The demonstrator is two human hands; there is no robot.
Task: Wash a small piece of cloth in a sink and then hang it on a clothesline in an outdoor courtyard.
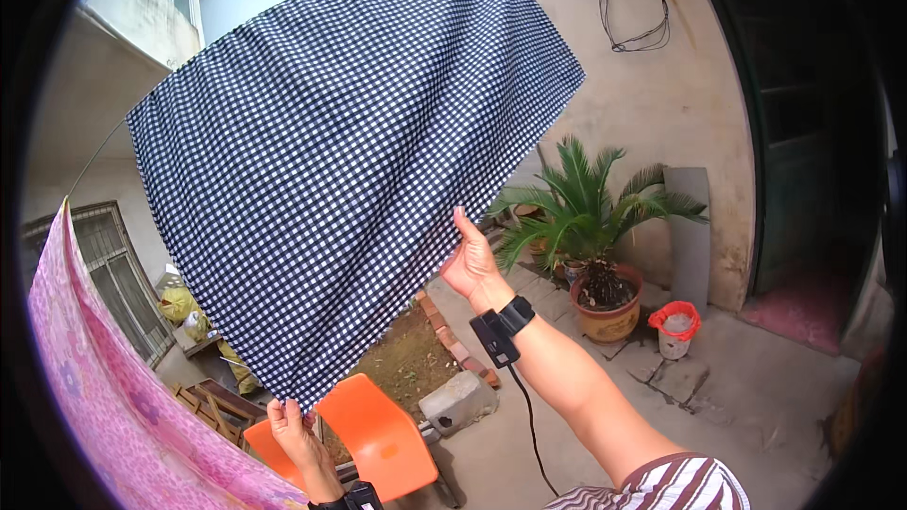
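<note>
A black-and-white checked cloth (340,134) is spread out in front of me, its upper edge along a thin line (96,154). Soft folds run diagonally across it. My left hand (297,432) pinches its lower corner between thumb and fingers, just above an orange plastic chair (386,439). Higher up and to the right, my right hand (473,262) is at the cloth's lower right edge, the thumb pointing up along it and the fingers curled, partly hidden. Each wrist wears a black strapped device, and a cable hangs from the right one.
A pink floral cloth (113,368) hangs at the left. A potted cycad (602,312) and a white bucket with a red liner (674,336) stand by the wall at right. Below lie a concrete block (459,402) and a brick-edged soil bed (407,361). A wire coil (634,10) hangs on the wall.
</note>
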